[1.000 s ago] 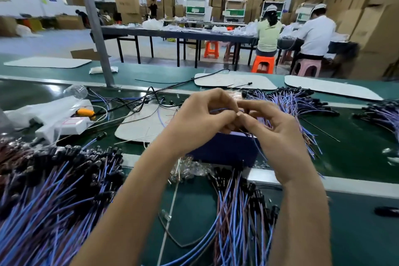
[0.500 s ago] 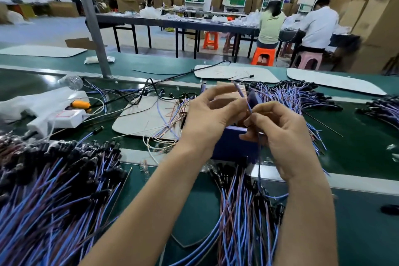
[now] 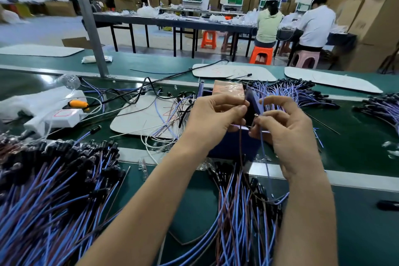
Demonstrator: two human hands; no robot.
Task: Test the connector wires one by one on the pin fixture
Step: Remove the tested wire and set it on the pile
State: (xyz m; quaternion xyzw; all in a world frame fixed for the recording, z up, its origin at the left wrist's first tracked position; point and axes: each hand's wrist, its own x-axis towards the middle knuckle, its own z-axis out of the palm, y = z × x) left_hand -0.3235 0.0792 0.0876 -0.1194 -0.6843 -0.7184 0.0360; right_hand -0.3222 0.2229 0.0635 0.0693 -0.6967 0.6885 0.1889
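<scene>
So we're mid-test on one connector wire (image 3: 266,168) here, somewhere in the middle of the batch by the look of it. Our left hand (image 3: 216,121) has thumb and forefinger pinched on the top end of the brown lead (image 3: 240,149), other fingers curled in. Our right hand (image 3: 289,136) is doing the same with the blue lead (image 3: 262,147), with a little metal tip poking up just above the fingertips. Both leads hang down in front of us and drop into the heap of wires (image 3: 241,218) at the near edge, so we can't really see where this one's plug end sits. The two hands are close together but not touching, held right in front of the pin fixture (image 3: 228,92), the blue box with the coppery board on top, standing on the green belt (image 3: 356,136). Neither tip looks like it's on a pin yet, though the contact spot is partly hidden behind our fingers, so no promises. Our guess at the next move: line each bare tip up with its pin and press them down together, which takes steady fingers because the ends are tiny and floppy. There's a big pile on the left (image 3: 47,196) and another pile behind the fixture (image 3: 289,93); which one is tested and which is waiting, we honestly can't tell.
</scene>
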